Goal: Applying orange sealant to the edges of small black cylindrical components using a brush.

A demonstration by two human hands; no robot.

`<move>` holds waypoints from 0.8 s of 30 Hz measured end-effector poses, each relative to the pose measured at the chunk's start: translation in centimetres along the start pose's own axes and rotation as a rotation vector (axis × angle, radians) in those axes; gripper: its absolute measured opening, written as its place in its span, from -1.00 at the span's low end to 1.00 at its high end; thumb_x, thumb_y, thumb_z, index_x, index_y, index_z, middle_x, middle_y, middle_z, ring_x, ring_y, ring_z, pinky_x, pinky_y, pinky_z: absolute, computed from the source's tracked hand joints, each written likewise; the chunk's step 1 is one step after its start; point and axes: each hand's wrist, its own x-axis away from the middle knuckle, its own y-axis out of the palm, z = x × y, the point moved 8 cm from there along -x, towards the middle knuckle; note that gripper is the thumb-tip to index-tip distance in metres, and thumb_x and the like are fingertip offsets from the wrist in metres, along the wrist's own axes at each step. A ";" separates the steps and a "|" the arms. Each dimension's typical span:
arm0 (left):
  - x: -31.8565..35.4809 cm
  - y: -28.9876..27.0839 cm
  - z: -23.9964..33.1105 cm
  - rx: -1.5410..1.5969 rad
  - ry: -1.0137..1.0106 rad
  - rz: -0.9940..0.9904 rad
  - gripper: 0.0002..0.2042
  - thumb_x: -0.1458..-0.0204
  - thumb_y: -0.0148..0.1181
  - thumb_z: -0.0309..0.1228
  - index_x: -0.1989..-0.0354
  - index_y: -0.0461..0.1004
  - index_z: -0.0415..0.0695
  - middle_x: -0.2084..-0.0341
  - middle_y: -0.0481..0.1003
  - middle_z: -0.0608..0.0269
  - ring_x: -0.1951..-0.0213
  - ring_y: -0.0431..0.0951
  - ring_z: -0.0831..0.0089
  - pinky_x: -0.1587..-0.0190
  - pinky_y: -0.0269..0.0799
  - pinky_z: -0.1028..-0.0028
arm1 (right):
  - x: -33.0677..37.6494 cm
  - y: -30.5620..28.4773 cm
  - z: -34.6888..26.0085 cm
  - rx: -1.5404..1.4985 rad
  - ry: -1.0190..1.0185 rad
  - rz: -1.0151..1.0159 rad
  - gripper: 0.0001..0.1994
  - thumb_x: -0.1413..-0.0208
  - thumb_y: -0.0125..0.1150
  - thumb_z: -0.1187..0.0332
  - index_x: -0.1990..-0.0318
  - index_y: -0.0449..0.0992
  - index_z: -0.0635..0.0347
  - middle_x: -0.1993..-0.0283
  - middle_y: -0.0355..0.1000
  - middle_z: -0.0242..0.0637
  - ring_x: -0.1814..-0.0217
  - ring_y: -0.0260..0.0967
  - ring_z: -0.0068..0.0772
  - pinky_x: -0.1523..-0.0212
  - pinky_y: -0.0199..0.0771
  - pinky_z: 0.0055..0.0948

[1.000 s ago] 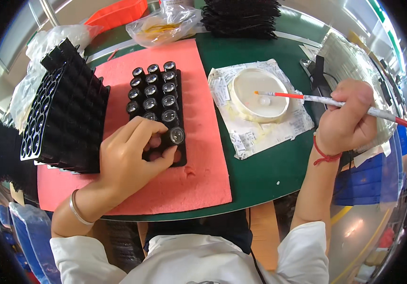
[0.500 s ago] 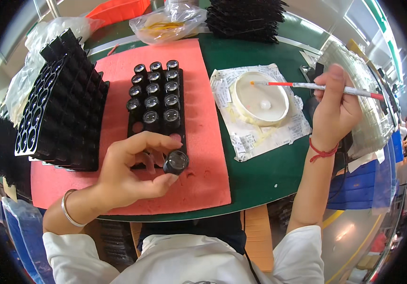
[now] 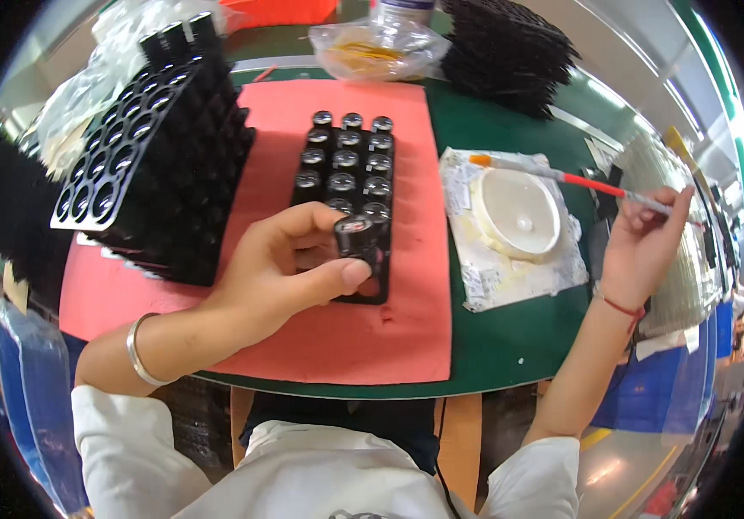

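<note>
Between its thumb and fingers, my left hand (image 3: 277,264) grips a small black lens barrel (image 3: 356,235) above the near end of a black tray (image 3: 379,290). Several similar barrels (image 3: 346,159) with shiny glass tops stand upright in that tray's rows. My right hand (image 3: 648,238), off to the right, is closed around a thin brush (image 3: 592,185) with a red and whitish handle and an orange tip. The brush tip hovers over the far side of a round white dish (image 3: 478,216), which sits on a paper-covered sheet (image 3: 497,294). My left fingers hide part of the tray.
A tall stack of black trays (image 3: 190,173) stands left on the pink foam mat (image 3: 303,355). Behind are a clear bag (image 3: 372,52) with yellow pieces, a red bin (image 3: 285,10) and a black pile (image 3: 510,60). Clear trays (image 3: 670,277) are stacked at right.
The view has shifted, so the table things appear farther right. My left hand has turned the lens barrel so another end faces up. The brush has moved to the dish's far edge, its tilt steeper.
</note>
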 end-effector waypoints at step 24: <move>0.1 -1.2 0.1 0.068 -0.007 0.029 -0.80 0.14 0.18 -0.34 0.41 0.31 -0.13 0.55 0.39 0.40 0.56 0.35 0.72 0.56 0.16 0.71 | 4.2 5.5 2.0 0.157 0.041 -0.477 -0.67 -0.06 -0.09 0.10 0.52 0.23 0.20 0.62 0.23 -0.28 0.65 0.21 -0.47 0.62 0.25 -0.60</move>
